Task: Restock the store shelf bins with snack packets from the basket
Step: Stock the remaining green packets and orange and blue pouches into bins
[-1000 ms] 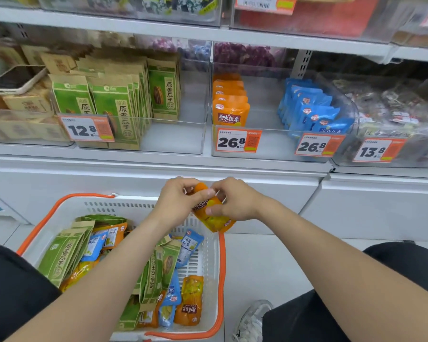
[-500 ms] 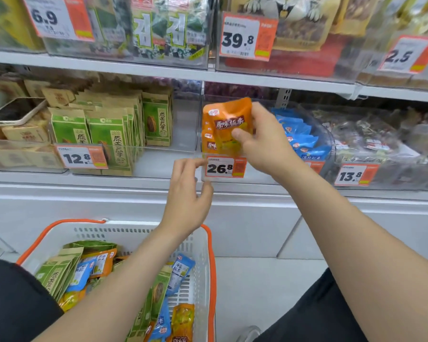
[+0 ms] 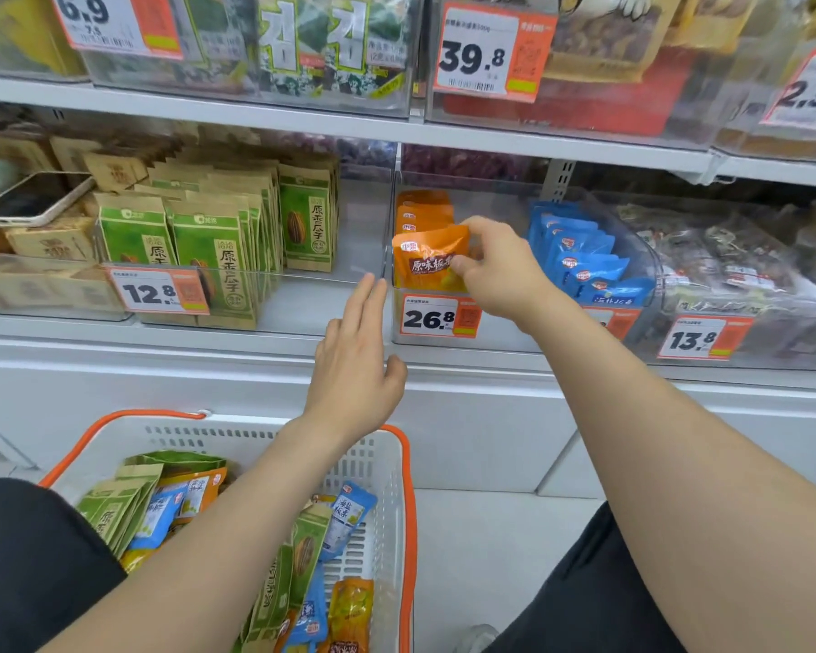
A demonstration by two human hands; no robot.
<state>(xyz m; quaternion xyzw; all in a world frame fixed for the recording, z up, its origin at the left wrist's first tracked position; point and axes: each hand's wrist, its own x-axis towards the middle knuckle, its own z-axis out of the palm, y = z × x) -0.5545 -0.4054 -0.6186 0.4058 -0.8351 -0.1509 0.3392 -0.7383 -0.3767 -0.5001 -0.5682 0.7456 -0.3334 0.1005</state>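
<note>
Here, a person's right hand point(image 3: 495, 271) pinches an orange snack packet point(image 3: 427, 263) upright at the front of a clear shelf bin point(image 3: 493, 339) tagged 26.8, before a row of matching packets point(image 3: 422, 214). The left hand point(image 3: 354, 369), fingers straight and empty, hovers at the packet's seven o'clock. The basket point(image 3: 408, 487) of mixed packets sits at six o'clock.
</note>
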